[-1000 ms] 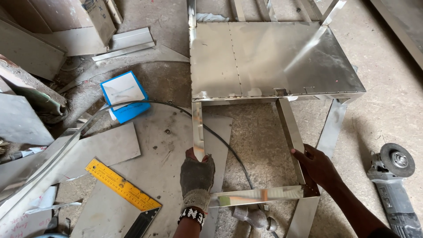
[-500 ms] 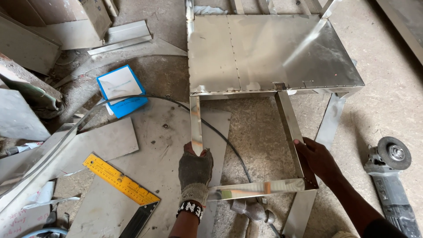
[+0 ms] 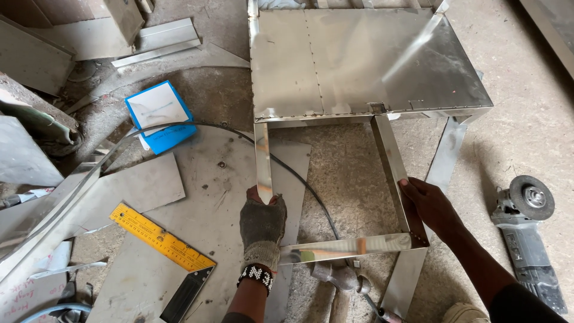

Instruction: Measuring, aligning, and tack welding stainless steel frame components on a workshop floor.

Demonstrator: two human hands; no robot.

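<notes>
Steel frame [image 3: 335,179] stands on the concrete floor, its sheet top on the far side and its open rails toward the person. The left hand [image 3: 262,224], in a worn fingerless glove, is closed around the near end of the frame's left rail, as it was a second ago. The right hand [image 3: 427,203] has shifted a little: its bare fingers now curl over the right rail just above the near corner, where the cross rail [image 3: 353,246] meets it. The frame itself has not visibly moved, so this looks like steadying or checking. Left of the frame lie a yellow square [image 3: 161,242] and a blue box [image 3: 158,116]; right of it, an angle grinder [image 3: 529,230].
</notes>
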